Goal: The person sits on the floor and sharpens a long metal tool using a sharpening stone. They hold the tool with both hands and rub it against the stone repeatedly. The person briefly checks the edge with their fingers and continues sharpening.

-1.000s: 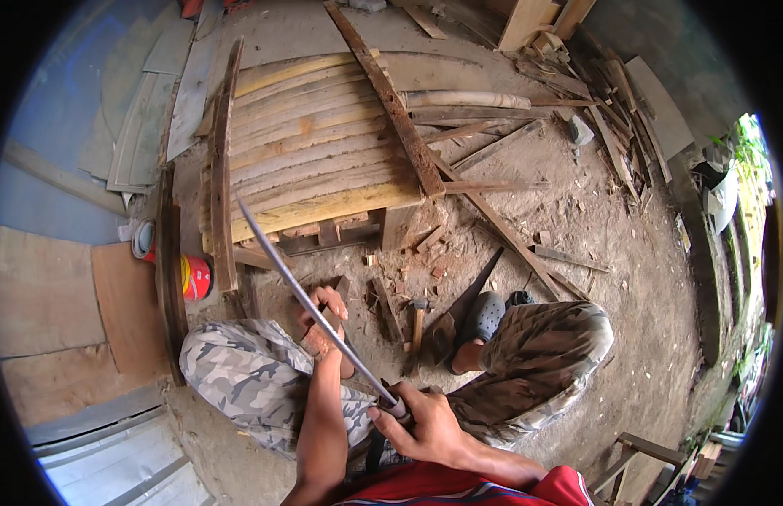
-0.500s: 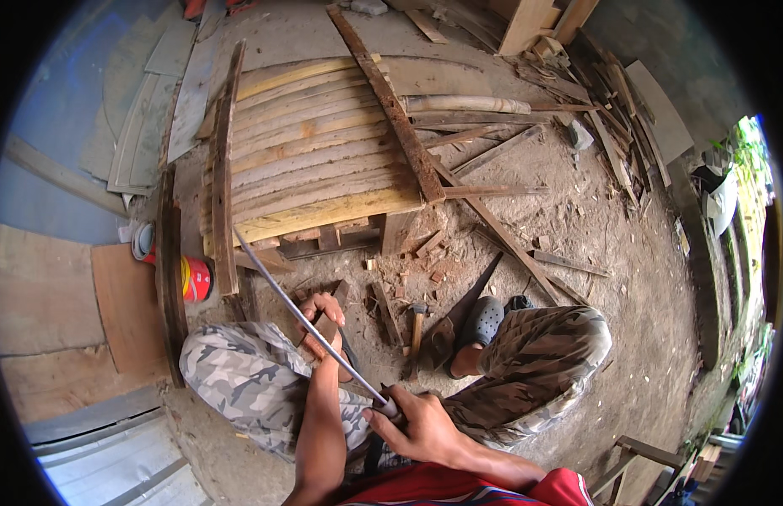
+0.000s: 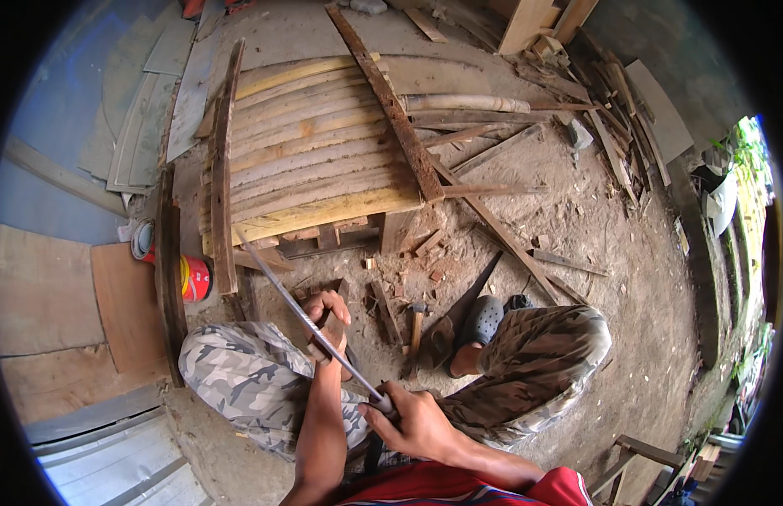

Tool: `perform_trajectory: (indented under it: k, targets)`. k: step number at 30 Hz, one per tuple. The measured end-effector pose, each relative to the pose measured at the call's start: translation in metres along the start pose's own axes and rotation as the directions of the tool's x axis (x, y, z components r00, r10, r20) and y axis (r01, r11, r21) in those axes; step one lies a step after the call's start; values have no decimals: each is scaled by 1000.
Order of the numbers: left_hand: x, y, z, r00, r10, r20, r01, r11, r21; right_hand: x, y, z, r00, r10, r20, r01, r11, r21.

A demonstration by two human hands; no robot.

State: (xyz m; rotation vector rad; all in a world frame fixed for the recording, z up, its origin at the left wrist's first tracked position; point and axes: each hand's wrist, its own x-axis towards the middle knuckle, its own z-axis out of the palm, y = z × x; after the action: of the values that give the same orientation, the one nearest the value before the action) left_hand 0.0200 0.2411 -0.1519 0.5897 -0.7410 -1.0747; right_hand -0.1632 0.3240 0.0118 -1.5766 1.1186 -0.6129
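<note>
My right hand (image 3: 418, 426) is closed round the grip of a long machete (image 3: 345, 361), seen nearly edge-on. Its narrow metal blade slants up and left, across my left wrist, with the tip near the front of a slatted wooden panel (image 3: 315, 143). My left hand (image 3: 328, 308) is curled round a small brown block (image 3: 334, 327), apparently wood, beside the blade. Blade and fingers hide part of the block, and I cannot tell whether the two touch. A hammer (image 3: 417, 329) lies on the ground between my feet, near a handsaw (image 3: 474, 295).
Two long dark timbers (image 3: 390, 110) (image 3: 225, 169) lie over the panel's sides. A red and yellow can (image 3: 196, 278) stands at the left. Wood scraps and chips litter the dirt floor. Planks (image 3: 619, 126) are heaped at the far right, and a small wooden frame (image 3: 636, 460) is at lower right.
My left hand has turned and risen slightly with the block, its fingers curling more. The machete's grip and my right hand have shifted slightly left.
</note>
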Motion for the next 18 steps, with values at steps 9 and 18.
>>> perform_trajectory:
  k: [9, 18]
  targets:
    - [1, -7, -15, 999, 39, 38, -33, 989, -142, 1, 2, 0, 999, -1, 34, 3, 998, -60]
    - [-1, -2, -4, 1000, -15, 1, 15, 995, -99, 0, -2, -3, 1000, 24, 14, -23, 1000, -18]
